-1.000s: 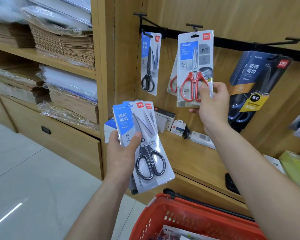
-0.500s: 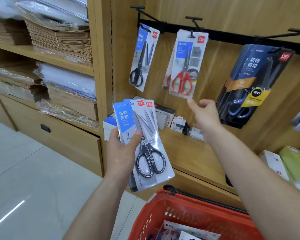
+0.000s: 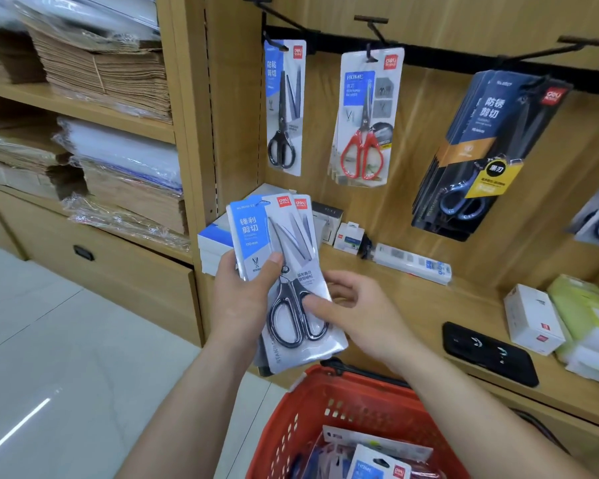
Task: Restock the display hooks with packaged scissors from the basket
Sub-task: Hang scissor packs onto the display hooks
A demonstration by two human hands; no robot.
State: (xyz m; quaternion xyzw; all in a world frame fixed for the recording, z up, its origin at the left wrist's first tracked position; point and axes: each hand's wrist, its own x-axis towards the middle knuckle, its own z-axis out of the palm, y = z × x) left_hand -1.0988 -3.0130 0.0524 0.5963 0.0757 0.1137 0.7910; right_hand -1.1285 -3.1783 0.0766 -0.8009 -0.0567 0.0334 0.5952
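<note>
Stack of packaged scissors (image 3: 293,243) (black handles, blue-and-white cards) fanned upright in front of the wooden shelf (image 3: 429,305). Gripped low on its left side by the left hand (image 3: 242,299), thumb across the front card, fingers behind. Front pack (image 3: 305,350) pinched near its right edge by the right hand (image 3: 357,312), thumb flat on the plastic over one handle loop, fingers curled at the edge.

Red basket (image 3: 325,392) directly below both hands, with more carded packs (image 3: 377,468) lying inside.

On the back panel above the shelf, a black rail (image 3: 429,57) with three display hooks:
- left hook (image 3: 281,20), with a black-handled pack (image 3: 284,105) hanging.
- middle hook (image 3: 374,29), with several red-handled packs (image 3: 363,115).
- right hook (image 3: 540,51), with a thick bunch of dark packs (image 3: 481,150), tilted.

Along the shelf's back edge, small white boxes (image 3: 350,235) and a white power strip (image 3: 412,262). Toward its right front edge, a flat black case (image 3: 488,354), a white box (image 3: 533,319) and a pale green pack (image 3: 585,305), close together.

Left of the upright post, brown paper stacks (image 3: 101,70) on shelves, some in plastic wrap.
</note>
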